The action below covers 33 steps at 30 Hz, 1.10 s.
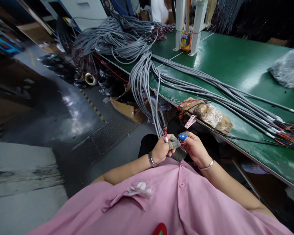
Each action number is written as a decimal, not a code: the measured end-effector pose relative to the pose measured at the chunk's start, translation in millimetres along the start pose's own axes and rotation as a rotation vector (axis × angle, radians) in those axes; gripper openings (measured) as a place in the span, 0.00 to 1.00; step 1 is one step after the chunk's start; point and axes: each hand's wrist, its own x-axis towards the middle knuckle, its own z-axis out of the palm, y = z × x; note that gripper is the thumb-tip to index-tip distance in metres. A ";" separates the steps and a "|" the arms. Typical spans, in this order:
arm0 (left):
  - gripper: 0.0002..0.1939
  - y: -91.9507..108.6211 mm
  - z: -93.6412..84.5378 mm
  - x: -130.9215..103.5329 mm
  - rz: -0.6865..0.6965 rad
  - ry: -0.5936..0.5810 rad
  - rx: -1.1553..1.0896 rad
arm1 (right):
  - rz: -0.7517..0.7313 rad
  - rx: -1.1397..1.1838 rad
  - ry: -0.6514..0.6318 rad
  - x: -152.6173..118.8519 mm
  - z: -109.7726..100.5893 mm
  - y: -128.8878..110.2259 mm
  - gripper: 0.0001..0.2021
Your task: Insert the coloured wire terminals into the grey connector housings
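Observation:
My left hand (pixel 161 149) is closed around the end of a grey cable (pixel 158 122), near a white band where thin coloured wires (pixel 165 130) fan out. Grey covers wrap some of its fingers. Close beside it on the right, my right hand (pixel 196 150) pinches a small blue piece (pixel 182 137) with a white dot between thumb and covered forefinger. Whether that piece is held or worn, I cannot tell. A few thin wires show between the two hands, partly hidden by the fingers.
A large heap of grey cables (pixel 117 36) spreads over the green table (pixel 235 52), more lying along its edge. A taped wooden block (pixel 213 116) and a pink clip (pixel 190 121) are at the near edge. A cardboard box (pixel 127 106) stands below. One person (pixel 159 11) is behind.

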 end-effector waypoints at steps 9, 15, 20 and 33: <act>0.17 -1.6 2.6 1.5 0.056 0.038 -0.052 | -0.007 0.001 -0.003 2.7 -0.8 -1.0 0.12; 0.16 -4.2 3.9 2.1 0.125 0.106 -0.091 | 0.025 0.016 0.015 2.8 3.6 -3.6 0.14; 0.15 -2.6 2.6 2.3 0.126 0.108 -0.129 | -0.052 0.025 -0.060 5.5 -6.8 -0.9 0.15; 0.14 18.6 15.0 8.5 0.111 0.008 -0.200 | -0.272 -0.010 -0.084 34.7 -21.4 -22.0 0.17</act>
